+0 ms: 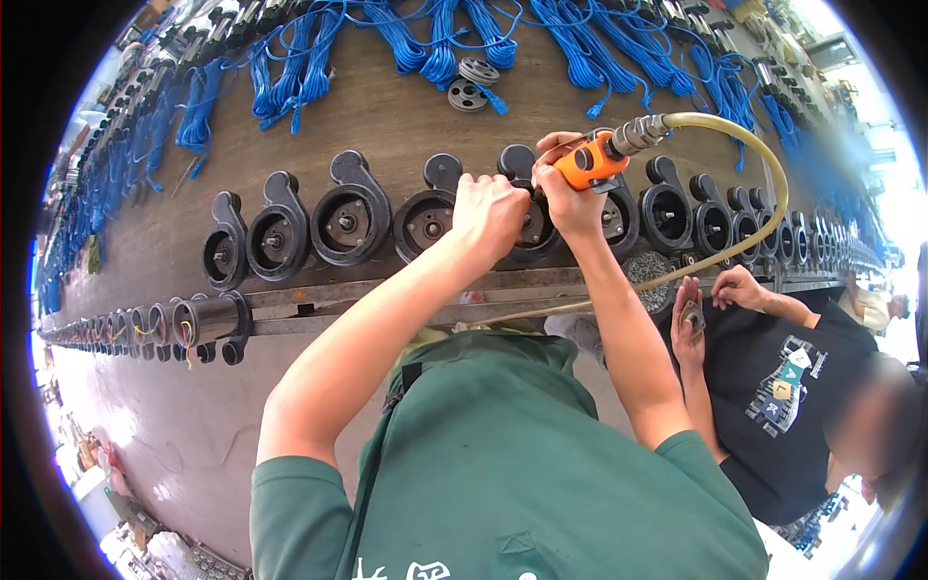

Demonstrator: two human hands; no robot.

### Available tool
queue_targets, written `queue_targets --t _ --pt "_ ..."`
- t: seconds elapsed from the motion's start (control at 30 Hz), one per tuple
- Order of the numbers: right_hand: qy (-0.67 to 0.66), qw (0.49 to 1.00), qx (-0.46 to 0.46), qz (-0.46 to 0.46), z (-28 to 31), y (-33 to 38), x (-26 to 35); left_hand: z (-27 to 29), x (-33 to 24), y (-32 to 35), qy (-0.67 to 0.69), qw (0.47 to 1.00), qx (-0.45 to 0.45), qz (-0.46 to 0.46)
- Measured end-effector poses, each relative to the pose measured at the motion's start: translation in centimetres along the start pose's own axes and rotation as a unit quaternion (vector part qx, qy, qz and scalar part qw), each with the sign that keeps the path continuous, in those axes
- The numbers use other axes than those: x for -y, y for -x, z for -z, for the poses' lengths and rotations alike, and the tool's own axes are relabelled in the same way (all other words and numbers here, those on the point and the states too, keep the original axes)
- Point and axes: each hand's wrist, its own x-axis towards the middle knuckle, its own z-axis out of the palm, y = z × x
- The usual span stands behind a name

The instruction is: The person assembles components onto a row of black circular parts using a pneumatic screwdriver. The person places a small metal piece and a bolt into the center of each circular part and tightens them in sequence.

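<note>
My right hand is wrapped round an orange air tool, whose metal fitting joins a yellowish hose. The tool is above a round black housing on the bench, and its working end is hidden by my hands. Close beside it, my left hand is closed over the upper part of the same housing; what its fingers grip is hidden. Another black housing with a metal shaft in its middle sits just left of my left hand. On my right side, one more housing shows partly behind my wrist.
A long row of similar housings lines the brown bench. Bundled blue cables and grey pulley discs lie at the back. The hose loops rightward. At right a co-worker's hand holds a small part.
</note>
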Motion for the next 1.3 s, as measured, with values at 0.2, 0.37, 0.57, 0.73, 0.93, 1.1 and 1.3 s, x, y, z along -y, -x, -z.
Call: queue_targets --t 0.2,0.37,0.57,0.73,0.93,1.1,1.3 --pt "0.030 1.000 0.007 0.004 0.0 -0.6 -0.1 0.5 -0.2 -0.1 -0.014 0.999 0.048 0.009" --pt "0.005 1.000 0.003 -0.019 0.4 -0.6 0.0 0.1 -0.3 -0.1 -0.011 1.000 0.013 0.005" --pt "0.021 1.000 -0.008 0.004 0.6 -0.6 0.1 0.1 0.0 -0.2 -0.008 1.000 0.028 0.001" --pt "-0.001 0.999 -0.018 -0.035 1.5 2.5 1.8 -0.2 0.4 0.0 0.016 0.999 -0.023 -0.022" --pt "0.011 0.999 -0.007 -0.044 1.7 3.8 2.8 0.4 0.2 -0.2 0.022 1.000 0.008 -0.020" --pt "0.003 0.999 -0.013 -0.046 1.7 3.9 2.5 0.3 0.4 -0.4 0.022 0.999 -0.002 -0.023" --pt "-0.011 0.998 -0.002 -0.057 2.0 3.7 2.2 0.4 0.4 -0.6 0.027 0.999 0.012 -0.013"
